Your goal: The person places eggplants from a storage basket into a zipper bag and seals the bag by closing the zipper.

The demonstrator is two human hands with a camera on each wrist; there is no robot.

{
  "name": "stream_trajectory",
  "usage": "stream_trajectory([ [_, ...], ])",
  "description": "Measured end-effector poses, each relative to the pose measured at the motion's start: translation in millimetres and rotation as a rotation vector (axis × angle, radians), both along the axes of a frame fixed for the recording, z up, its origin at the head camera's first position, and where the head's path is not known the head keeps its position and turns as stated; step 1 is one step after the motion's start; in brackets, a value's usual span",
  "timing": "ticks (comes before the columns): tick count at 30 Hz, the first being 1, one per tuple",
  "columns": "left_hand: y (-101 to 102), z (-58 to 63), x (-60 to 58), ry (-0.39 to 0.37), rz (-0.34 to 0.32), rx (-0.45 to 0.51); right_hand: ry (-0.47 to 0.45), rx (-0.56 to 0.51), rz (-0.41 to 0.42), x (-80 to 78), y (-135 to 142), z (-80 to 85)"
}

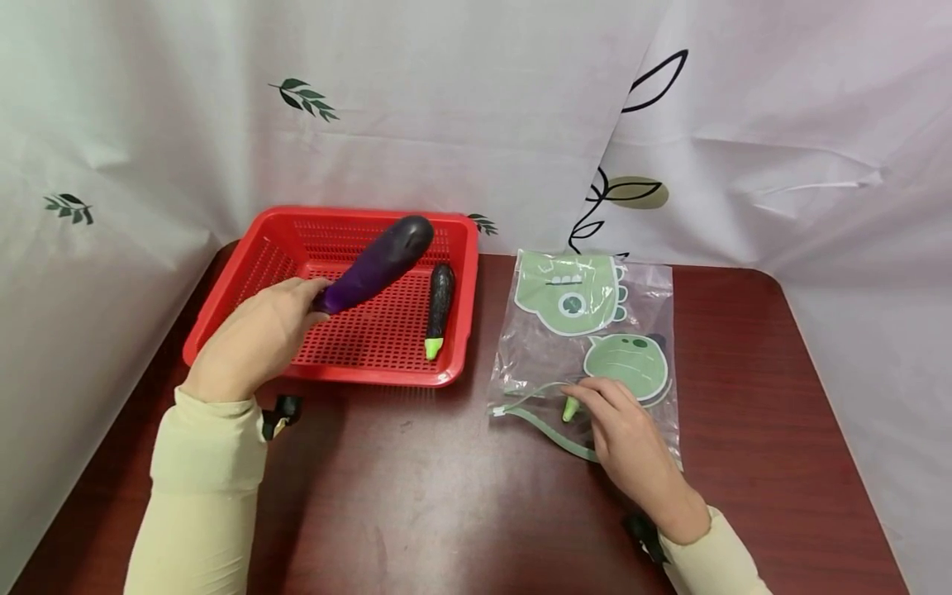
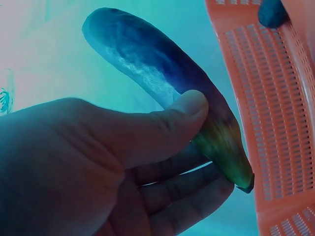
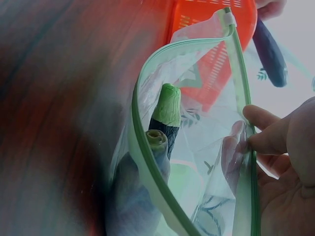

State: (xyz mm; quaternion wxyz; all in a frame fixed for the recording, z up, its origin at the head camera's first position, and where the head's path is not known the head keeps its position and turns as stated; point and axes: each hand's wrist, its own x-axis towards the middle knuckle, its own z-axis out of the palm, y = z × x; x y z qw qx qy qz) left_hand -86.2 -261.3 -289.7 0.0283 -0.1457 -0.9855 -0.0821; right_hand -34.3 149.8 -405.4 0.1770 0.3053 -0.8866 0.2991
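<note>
My left hand [image 1: 256,339] grips a long purple eggplant [image 1: 375,268] by its narrow stem end. The eggplant is held above a red plastic basket [image 1: 379,378], its fat end pointing up and to the right. On the basket floor lies a smaller, darker eggplant [image 1: 440,297] with a bright green cap. My right hand [image 1: 632,446] pinches the green edge of a clear zip bag [image 1: 513,355], whose mouth gapes. Inside the bag, the right wrist view shows an eggplant with a green cap [image 3: 169,104] beside a thicker eggplant [image 3: 133,201].
The basket stands at the back left of the dark red table [image 1: 416,496], and the bag lies flat to its right. A white curtain [image 1: 461,107] with leaf prints hangs behind the table. Green cartoon prints [image 1: 625,364] cover part of the bag.
</note>
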Motion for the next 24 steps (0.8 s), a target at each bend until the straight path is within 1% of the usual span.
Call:
stream_trajectory([
  [6, 12, -2.2, 9.5, -0.008, 0.009, 0.036, -0.007, 0.006, -0.001, 0.1, 0, -0.2],
  [13, 25, -2.4, 22.1, 0.024, -0.008, 0.075, -0.001, 0.008, -0.001, -0.5, 1, 0.2],
  [17, 31, -2.5, 27.2, 0.034, -0.016, 0.080, 0.002, 0.008, -0.003, -0.6, 1, 0.3],
  [24, 40, -5.6, 32.7, 0.014, -0.028, 0.108, 0.008, -0.001, -0.003, -0.5, 1, 0.8],
])
